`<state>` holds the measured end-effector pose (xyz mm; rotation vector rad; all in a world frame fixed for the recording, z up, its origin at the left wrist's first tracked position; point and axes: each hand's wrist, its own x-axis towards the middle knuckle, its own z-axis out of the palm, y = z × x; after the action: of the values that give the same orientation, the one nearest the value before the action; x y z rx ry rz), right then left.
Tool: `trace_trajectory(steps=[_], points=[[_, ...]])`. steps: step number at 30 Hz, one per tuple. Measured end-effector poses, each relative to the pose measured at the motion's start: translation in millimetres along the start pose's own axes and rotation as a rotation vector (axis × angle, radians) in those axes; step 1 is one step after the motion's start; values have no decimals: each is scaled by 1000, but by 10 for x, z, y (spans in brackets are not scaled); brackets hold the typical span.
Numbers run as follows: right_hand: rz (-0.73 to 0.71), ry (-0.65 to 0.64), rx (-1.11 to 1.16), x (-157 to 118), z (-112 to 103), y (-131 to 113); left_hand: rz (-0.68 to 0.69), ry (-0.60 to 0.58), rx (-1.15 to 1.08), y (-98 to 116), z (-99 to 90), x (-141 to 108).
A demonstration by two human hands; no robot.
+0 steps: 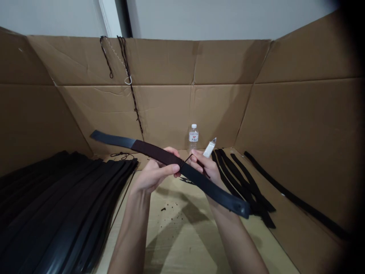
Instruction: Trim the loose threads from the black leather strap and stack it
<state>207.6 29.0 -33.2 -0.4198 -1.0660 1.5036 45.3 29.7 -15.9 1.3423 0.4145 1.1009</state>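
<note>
A long, slightly curved black strip (pixel 213 189) runs slantwise across the middle of the head view. Dark brown wrapping (pixel 155 153) covers its middle-left stretch, and a hole shows near the right end. My left hand (pixel 154 173) is closed on the strip at the wrapping's right end, thumb on top. Beyond the strip, my right hand (pixel 207 166) pinches a thin dark cord (pixel 188 157) that reaches the strip by my left thumb. A white object with a clear pointed tip (pixel 210 147) sticks up from the right hand; its lower part is hidden.
Several black strips (pixel 71 205) lie stacked at left, more (pixel 245 179) at right. One strip (pixel 296 199) lies along the right cardboard wall. A water bottle (pixel 193 136) stands behind; dark cords (pixel 132 91) hang at back. Small black snips (pixel 187 181) lie under the strip, near dark scraps (pixel 171 213).
</note>
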Motion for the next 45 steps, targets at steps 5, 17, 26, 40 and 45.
trace_trajectory(steps=[5,17,26,40,45], points=[[-16,25,-6,6,12,23,4,-3,148,23,-54,-41],[-32,34,-35,66,25,97,55,-83,226,-9,-90,-36],[-28,74,-74,131,29,164,36,-67,184,-14,-24,-16],[8,106,-315,118,-259,-122,115,107,169,47,-108,-84],[-86,179,-251,34,-478,-380,165,207,204,144,-197,-139]])
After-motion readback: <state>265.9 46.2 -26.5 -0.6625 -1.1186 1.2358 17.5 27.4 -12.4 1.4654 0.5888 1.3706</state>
